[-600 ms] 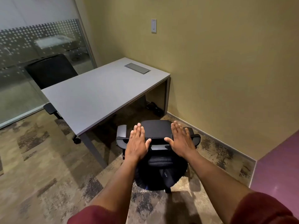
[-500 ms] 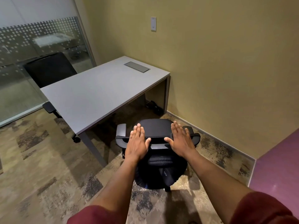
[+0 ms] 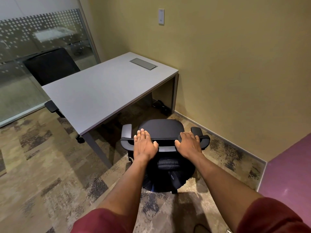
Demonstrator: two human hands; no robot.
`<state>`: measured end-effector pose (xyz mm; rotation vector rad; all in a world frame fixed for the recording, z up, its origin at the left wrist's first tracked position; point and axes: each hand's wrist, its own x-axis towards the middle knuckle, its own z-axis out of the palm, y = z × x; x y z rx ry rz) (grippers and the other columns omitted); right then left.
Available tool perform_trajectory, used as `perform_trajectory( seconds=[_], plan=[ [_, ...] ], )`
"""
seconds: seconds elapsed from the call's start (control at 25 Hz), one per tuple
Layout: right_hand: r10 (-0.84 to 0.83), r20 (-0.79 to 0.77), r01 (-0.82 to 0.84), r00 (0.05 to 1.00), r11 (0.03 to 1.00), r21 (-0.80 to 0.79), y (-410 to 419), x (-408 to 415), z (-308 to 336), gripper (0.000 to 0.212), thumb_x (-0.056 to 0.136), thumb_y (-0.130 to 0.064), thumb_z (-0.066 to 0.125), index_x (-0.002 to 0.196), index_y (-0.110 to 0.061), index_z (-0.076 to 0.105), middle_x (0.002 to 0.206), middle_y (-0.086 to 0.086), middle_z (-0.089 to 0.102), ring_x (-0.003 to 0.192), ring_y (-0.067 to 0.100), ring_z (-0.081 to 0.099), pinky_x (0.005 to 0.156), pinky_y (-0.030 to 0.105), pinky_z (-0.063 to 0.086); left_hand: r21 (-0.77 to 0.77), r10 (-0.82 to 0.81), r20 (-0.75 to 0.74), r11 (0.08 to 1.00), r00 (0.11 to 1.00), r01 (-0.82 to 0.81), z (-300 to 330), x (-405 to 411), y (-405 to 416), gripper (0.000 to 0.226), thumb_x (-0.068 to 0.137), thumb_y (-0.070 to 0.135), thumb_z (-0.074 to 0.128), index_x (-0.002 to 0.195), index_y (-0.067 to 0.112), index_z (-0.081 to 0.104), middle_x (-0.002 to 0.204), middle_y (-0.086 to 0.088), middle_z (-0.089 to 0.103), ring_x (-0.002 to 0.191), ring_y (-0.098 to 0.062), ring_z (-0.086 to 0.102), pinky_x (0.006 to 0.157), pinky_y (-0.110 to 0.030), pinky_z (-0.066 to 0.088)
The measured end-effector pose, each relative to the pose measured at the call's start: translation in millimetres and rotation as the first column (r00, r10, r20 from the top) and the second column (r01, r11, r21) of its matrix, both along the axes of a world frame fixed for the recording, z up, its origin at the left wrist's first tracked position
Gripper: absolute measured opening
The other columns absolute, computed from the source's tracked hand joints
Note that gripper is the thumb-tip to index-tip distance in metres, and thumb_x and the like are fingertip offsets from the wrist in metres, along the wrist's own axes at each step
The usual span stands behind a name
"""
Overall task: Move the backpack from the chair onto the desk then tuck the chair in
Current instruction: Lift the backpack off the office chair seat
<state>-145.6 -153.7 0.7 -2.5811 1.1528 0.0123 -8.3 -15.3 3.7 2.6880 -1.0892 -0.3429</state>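
At six o'clock of the grey tabletop point(image 3: 101, 91), a black office chair point(image 3: 161, 128) stands on the patterned carpet point(image 3: 42, 165), its seat clear of the desk edge and its back toward the camera. The left hand point(image 3: 144, 145) and the right hand point(image 3: 189, 144) both rest on the top rail of the chair's back, fingers folded over the front of the rail and thumbs along its rear face, so each is clamped on the chair. A dark bag-like bulk, probably the backpack point(image 3: 168, 175), hangs low behind the backrest between the forearms; the view there is too dim to be sure. At twelve o'clock on the tabletop a grey cable hatch point(image 3: 143, 64) lies flush. A second black chair point(image 3: 50, 66) stands at ten o'clock beside the glass partition point(image 3: 33, 39).
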Motion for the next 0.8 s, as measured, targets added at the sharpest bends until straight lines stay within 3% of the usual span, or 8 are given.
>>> perform_trajectory(
  seconds=[0.56,0.8],
  plan=[
    [-0.109,-0.08,0.108,0.991,0.994,-0.02,2.5,5.6,6.8,0.044,0.091,-0.033,0.039,0.128,-0.013,0.054,0.134,0.01,0.055,0.125,0.03,0.044,0.107,0.043,0.03,0.008,0.333,-0.12,0.942,0.935,-0.335,4.8,29.5,14.5,0.087,0.093,0.037,0.049,0.157,-0.001,0.005,0.166,-0.019,-0.002,0.153,-0.034,-0.007,0.123,-0.053,-0.005],
    [-0.172,-0.107,0.17,0.979,0.985,-0.03,-2.2,12.1,10.1,0.045,0.088,-0.031,0.042,0.127,-0.013,0.055,0.132,0.01,0.057,0.121,0.032,0.047,0.101,0.042,0.035,-0.13,0.462,-0.292,0.848,0.837,-0.514,8.2,40.5,28.3,0.09,0.091,0.024,0.056,0.156,-0.004,0.0,0.165,-0.023,-0.003,0.153,-0.038,0.001,0.123,-0.045,0.013]
  ],
)
